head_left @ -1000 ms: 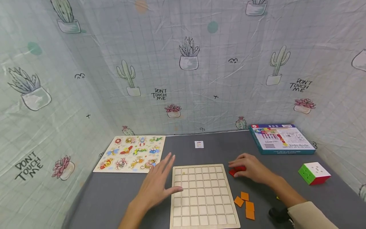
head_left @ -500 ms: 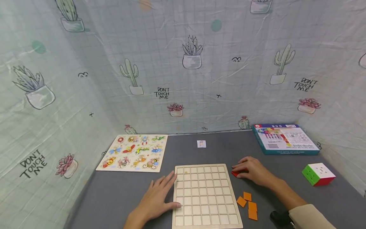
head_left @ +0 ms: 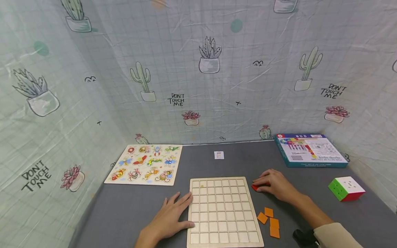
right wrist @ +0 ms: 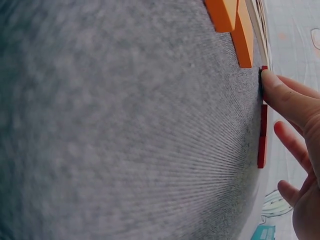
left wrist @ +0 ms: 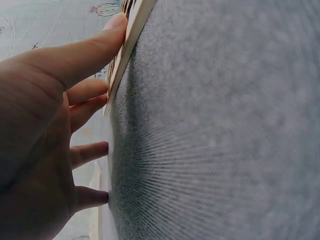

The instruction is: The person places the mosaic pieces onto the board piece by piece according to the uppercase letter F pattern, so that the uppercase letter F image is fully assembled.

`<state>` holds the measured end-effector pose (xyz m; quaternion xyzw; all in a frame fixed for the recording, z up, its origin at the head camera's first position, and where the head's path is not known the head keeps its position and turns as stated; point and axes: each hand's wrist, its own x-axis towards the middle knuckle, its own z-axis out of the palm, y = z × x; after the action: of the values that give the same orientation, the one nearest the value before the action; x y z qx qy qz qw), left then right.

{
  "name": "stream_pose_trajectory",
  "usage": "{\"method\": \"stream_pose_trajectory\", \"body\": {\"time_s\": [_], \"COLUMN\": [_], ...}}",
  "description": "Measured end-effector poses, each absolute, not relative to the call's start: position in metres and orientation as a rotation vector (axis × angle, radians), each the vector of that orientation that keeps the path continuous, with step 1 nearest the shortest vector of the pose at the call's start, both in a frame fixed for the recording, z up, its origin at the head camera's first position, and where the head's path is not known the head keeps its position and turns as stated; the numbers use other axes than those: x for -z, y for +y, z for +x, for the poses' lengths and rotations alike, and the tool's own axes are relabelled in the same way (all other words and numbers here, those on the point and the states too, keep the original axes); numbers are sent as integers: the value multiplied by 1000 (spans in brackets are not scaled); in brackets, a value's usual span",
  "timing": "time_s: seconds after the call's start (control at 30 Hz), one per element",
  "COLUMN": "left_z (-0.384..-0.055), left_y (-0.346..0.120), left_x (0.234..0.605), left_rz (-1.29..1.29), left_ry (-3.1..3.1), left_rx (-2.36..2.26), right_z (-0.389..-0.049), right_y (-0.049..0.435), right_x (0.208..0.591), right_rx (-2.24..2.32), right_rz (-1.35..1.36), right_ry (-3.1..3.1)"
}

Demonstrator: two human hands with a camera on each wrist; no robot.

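Red tile (head_left: 254, 188) under right hand (head_left: 274, 184) fingertips, apparently pinched | left hand (head_left: 169, 217) fingers extended, touching grid board (head_left: 224, 208) on its right | step: likely tile pickup | next calls for firm pinch, clean lift

– two o'clock from the board (head_left: 226, 206), red tiles (head_left: 254, 188) partly hidden behind the right hand (head_left: 277, 185)!
– and at twelve o'clock, that little card (head_left: 219, 155): its print's too small to read!
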<state>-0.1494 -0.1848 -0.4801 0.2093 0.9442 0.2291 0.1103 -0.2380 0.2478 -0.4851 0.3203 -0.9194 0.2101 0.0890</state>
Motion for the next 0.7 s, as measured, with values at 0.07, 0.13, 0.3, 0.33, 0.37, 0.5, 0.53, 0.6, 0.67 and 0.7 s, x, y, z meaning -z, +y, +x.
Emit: {"method": "stream_pose_trajectory", "body": {"time_s": [0.07,0.13,0.3,0.33,0.37,0.5,0.53,0.6,0.67,0.7], "left_z": [-150,-150,-150,-150,-150,-150,-150,-150,-150,-150], "left_y": [-185,-184,-184,-184,-184,-184,-184,-184,-184,-184], "left_x": [480,480,480,480,480,480,479,478,477,476], "left_rz": [606,600,608,609,609,609,611,618,629,635], "left_ry": [2764,2756,2755,2756,2757,2761,2762,2763,2761,2756], "left_rx": [-680,-687,-691,-691,-690,-685,-682,-679,-680,-682], "right_z": [-238,-238,-238,-238,-239,-240,-241,-242,-243,-243], "right_y": [248,247,247,247,247,246,246,246,245,244], "right_x": [486,486,488,488,488,489,490,489,488,487], "right_rx": [-618,-617,-618,-618,-618,-610,-605,-596,-598,-606], "right_rz": [949,945,948,950,953,961,963,965,960,949], "right_ry": [-2724,-2712,-2664,-2657,-2649,-2629,-2622,-2615,-2616,-2623]}}
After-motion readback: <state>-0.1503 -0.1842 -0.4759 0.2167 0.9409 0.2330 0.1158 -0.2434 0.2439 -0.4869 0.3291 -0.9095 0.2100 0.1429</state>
